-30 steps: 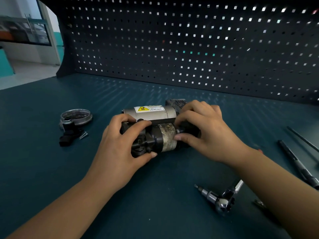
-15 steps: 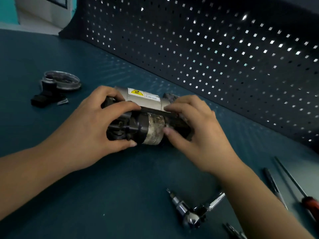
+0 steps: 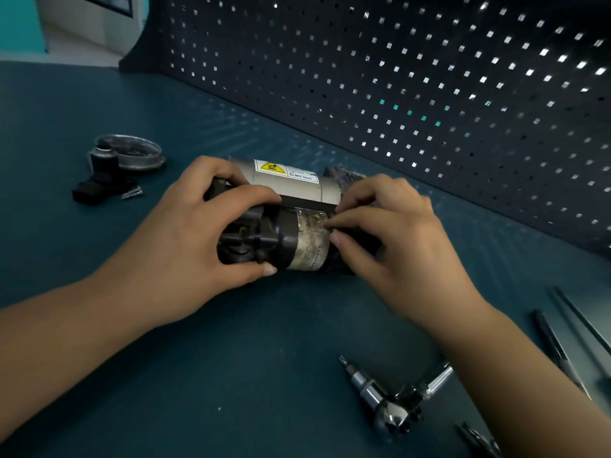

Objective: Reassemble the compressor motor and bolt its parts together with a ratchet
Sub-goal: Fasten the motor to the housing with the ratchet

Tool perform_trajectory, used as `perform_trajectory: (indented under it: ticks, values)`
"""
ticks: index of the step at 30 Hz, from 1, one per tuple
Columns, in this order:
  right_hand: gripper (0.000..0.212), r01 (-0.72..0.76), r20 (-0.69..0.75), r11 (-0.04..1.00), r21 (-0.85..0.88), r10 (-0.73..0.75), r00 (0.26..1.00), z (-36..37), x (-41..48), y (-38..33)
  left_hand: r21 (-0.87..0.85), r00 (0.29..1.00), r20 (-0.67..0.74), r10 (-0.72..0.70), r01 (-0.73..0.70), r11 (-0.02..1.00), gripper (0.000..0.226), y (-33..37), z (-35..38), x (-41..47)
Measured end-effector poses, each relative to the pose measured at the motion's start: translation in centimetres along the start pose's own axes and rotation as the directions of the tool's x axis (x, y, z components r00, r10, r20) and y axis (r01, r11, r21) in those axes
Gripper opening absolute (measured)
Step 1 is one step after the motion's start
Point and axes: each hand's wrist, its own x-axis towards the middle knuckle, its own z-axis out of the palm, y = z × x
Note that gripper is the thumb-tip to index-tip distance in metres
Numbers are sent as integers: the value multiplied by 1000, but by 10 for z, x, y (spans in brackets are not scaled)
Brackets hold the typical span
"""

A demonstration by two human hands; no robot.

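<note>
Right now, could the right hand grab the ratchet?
Probably yes, but not straight away. The right hand is pinching the motor with its fingers and would have to let go first. The ratchet lies loose on the bench close by that forearm, with nothing on top of it.
</note>
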Motion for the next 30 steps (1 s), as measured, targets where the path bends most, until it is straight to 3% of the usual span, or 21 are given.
perform_trajectory:
  ticks: [6, 13, 24, 26, 28, 30]
  values:
    - [21, -1, 19, 1000, -9, 1, 1000, 1, -3, 4, -21, 1000, 10, -9, 9, 1000, 66, 1, 1, 0]
    - [11, -58, -51, 998, 30, 59, 997, 6, -3, -2, -22, 1000, 6, -4, 5, 1000, 67, 0, 1, 0]
    - [9, -4, -77, 1000, 10, 5, 997, 11, -4, -2, -28, 1000, 7, -13, 13, 1000, 66, 2, 1, 0]
    - [20, -49, -10, 992, 114, 50, 999, 5, -2, 1, -16, 1000, 21, -15, 15, 1000, 66, 2, 1, -1]
    - [57, -207, 130, 932, 296, 176, 976, -10, 0, 11, -1, 999, 33, -29, 30, 1000, 66, 4, 1, -2]
    - [85, -356, 269, 876, 326, 275, 923, -25, -1, 26, 38, 999, 22, -44, 44, 998, 65, 8, 1, -4]
